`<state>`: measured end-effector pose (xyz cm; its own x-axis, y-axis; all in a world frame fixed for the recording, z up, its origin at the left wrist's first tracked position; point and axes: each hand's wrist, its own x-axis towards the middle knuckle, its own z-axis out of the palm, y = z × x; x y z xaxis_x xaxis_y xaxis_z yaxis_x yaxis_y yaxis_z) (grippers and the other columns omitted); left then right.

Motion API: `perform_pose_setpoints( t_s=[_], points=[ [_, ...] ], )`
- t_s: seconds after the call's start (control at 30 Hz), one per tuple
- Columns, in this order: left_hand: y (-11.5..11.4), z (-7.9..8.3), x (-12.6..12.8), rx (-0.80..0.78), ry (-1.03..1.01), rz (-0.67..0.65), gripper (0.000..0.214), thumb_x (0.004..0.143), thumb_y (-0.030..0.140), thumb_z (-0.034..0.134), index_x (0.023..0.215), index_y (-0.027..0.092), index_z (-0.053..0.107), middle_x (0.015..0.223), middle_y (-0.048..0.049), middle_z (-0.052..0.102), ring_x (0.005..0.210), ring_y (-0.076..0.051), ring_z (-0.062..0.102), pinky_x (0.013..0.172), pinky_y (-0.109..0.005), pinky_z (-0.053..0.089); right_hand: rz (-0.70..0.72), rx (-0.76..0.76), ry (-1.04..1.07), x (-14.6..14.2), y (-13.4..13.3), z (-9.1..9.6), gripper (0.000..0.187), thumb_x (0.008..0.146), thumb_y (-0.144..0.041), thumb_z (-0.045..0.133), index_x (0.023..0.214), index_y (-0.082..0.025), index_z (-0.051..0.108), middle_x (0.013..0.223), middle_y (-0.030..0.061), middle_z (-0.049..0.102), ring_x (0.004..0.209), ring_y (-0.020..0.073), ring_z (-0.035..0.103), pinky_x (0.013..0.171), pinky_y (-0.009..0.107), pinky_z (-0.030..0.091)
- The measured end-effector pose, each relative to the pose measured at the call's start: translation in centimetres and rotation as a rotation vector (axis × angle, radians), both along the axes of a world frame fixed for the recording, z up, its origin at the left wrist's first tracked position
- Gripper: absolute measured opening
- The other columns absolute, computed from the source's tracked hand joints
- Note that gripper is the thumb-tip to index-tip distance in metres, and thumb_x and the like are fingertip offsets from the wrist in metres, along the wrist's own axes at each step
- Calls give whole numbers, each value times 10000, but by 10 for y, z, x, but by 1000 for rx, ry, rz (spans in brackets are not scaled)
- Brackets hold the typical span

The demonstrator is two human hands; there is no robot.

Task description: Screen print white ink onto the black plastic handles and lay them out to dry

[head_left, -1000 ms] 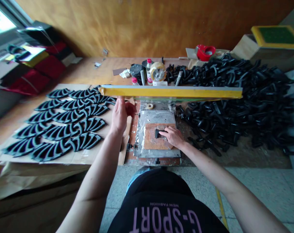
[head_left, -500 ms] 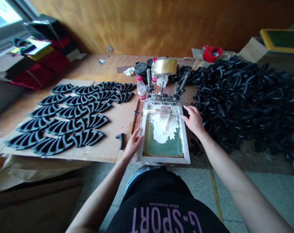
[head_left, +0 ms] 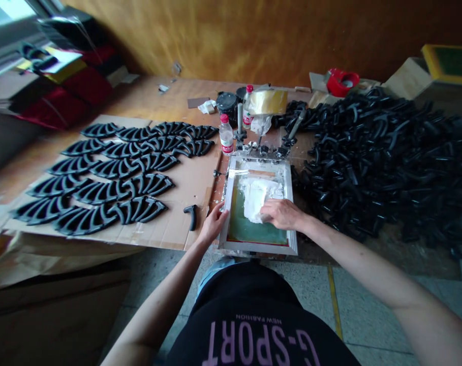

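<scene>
A silkscreen frame (head_left: 257,248) lies flat on its hinged clamps, with green mesh and a thick mass of white paste (head_left: 253,190) on it. My left hand (head_left: 214,225) grips the frame's left rail near the front corner. My right hand (head_left: 282,213) lies over the mesh, its fingers against the white paste; I cannot tell whether they hold anything. Left of the frame, a single black rubber piece (head_left: 191,216) rests on the cardboard sheet (head_left: 192,188), near my left hand. Rows of fan-shaped black pieces (head_left: 124,170) cover the rest of that sheet.
A big heap of black pieces (head_left: 383,173) lies right of the frame. Behind the hinges stand a plastic bottle (head_left: 226,134) and a tape roll (head_left: 268,101). A red dispenser (head_left: 342,81) sits further back. The table's front edge lies just beyond the frame.
The frame was raised a second ago and now lies down over the plate. My right hand has moved from the frame's right side onto the white paste. My left hand stays on the rail.
</scene>
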<state>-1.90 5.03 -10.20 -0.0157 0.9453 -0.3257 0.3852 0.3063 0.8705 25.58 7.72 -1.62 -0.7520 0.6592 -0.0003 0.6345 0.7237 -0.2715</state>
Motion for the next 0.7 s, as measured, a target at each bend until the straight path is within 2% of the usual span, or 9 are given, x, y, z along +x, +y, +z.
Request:
perform_pose_setpoints(
  t_s=[0.1, 0.17, 0.23, 0.3, 0.37, 0.47, 0.53, 0.63, 0.7],
  points=[
    [-1, 6, 1, 7, -40, -1, 634, 845, 539, 544, 1373, 189, 525, 853, -41, 673, 713, -161, 597, 636, -258, 450, -129, 90, 83, -2, 0, -7, 182, 853, -86, 540, 916, -187, 677, 903, 61, 674, 888, 203, 577, 749, 293, 432],
    [-1, 8, 1, 3, -81, -3, 647, 843, 541, 548, 1383, 188, 508, 819, -33, 662, 680, -153, 579, 599, -249, 428, -121, 128, 107, -4, -8, -15, 245, 871, -69, 500, 992, -177, 683, 968, 83, 682, 920, 211, 578, 771, 305, 443],
    [-1, 10, 2, -11, -114, -2, 655, 840, 540, 551, 1388, 185, 498, 795, -28, 652, 653, -147, 562, 571, -242, 409, -70, 95, 126, -4, -15, -19, 225, 880, -102, 523, 998, -191, 692, 957, 77, 688, 904, 208, 589, 772, 305, 456],
    [0, 15, 2, -21, -137, 4, 665, 830, 538, 564, 1386, 180, 499, 784, -26, 650, 639, -143, 554, 562, -239, 403, -103, 62, 174, -7, -11, -14, 155, 884, -182, 582, 981, -210, 700, 924, 60, 692, 884, 202, 607, 785, 302, 468],
    [0, 25, 0, -30, -177, -8, 700, 813, 539, 589, 1407, 187, 475, 758, -13, 644, 617, -137, 544, 551, -233, 397, -222, 74, 235, -13, 8, -3, 178, 880, -260, 629, 1042, -229, 693, 964, 45, 695, 905, 197, 622, 818, 303, 476],
    [0, 52, -3, -32, -243, -29, 732, 801, 552, 619, 1437, 235, 440, 703, 19, 621, 550, -118, 503, 502, -220, 362, -441, 127, 250, -14, 56, 22, 451, 854, -315, 676, 1293, -269, 586, 1090, 42, 679, 942, 202, 625, 840, 320, 481],
    [2, 76, -3, 0, -274, -4, 647, 825, 597, 574, 1370, 253, 516, 684, 20, 606, 524, -114, 486, 472, -219, 348, -592, 146, 237, 2, 85, 36, 600, 851, -351, 678, 1410, -262, 477, 1089, 57, 673, 898, 204, 622, 814, 330, 475],
    [15, 114, 5, 95, -381, 82, 588, 870, 682, 418, 1143, 213, 643, 703, -8, 618, 536, -126, 528, 468, -233, 396, -881, 168, 289, 48, 104, 42, 545, 945, -379, 512, 1428, -143, 420, 1042, 111, 672, 857, 200, 606, 802, 340, 444],
    [32, 137, 15, 227, -501, 137, 600, 884, 695, 367, 1053, 190, 642, 781, -31, 649, 614, -137, 593, 529, -245, 464, -992, 144, 294, 75, 98, 31, 456, 985, -353, 381, 1315, -61, 502, 1006, 160, 672, 855, 212, 596, 789, 349, 431]
  ],
)
